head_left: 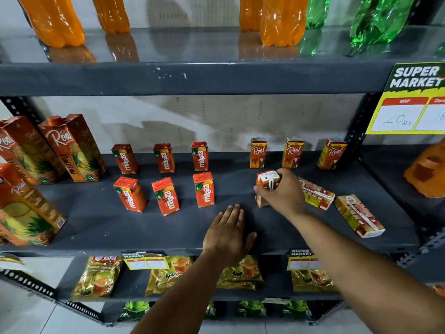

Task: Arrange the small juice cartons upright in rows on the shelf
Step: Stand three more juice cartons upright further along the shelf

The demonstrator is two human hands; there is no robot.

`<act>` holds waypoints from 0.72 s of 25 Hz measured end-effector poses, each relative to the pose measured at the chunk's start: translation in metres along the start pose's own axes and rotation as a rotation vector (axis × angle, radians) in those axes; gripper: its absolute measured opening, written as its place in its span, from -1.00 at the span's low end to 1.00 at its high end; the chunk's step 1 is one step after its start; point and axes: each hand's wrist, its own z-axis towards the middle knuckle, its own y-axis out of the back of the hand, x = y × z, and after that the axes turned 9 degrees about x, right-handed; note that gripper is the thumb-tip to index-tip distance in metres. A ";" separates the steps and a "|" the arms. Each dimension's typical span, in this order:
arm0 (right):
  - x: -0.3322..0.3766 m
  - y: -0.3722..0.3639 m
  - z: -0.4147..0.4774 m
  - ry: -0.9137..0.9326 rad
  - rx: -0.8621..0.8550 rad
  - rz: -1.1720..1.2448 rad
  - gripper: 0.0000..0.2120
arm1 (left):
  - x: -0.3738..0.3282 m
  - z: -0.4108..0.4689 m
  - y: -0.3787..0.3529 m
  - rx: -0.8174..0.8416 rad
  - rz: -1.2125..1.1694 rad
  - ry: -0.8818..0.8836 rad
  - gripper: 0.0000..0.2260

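On the dark grey shelf (101, 220) several small red Maaza cartons (166, 196) stand upright in two rows of three. Three small Real cartons (258, 153) stand upright along the back right. My right hand (283, 194) is shut on another small Real carton (266, 183), holding it upright on the shelf in front of that row. Two more small Real cartons lie flat to the right, one (317, 194) just beside my right hand and one (358, 215) nearer the shelf's edge. My left hand (227, 235) rests flat and open on the shelf's front, holding nothing.
Tall Real pineapple cartons (72, 148) stand at the shelf's left end. Orange and green bottles (281, 20) line the shelf above. Gold tea packets (96, 278) lie on the shelf below. A yellow price sign (409, 100) hangs on the right upright.
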 end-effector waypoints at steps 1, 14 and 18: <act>0.004 0.010 0.007 0.015 0.112 -0.055 -0.42 | 0.000 0.000 0.000 0.003 0.001 0.002 -0.33; 0.027 0.071 0.051 0.657 0.551 -1.031 -0.28 | 0.000 -0.001 0.000 0.012 0.007 0.010 -0.33; -0.013 0.114 0.064 0.040 0.618 -0.740 -0.27 | 0.001 0.001 -0.001 0.016 0.017 0.006 -0.32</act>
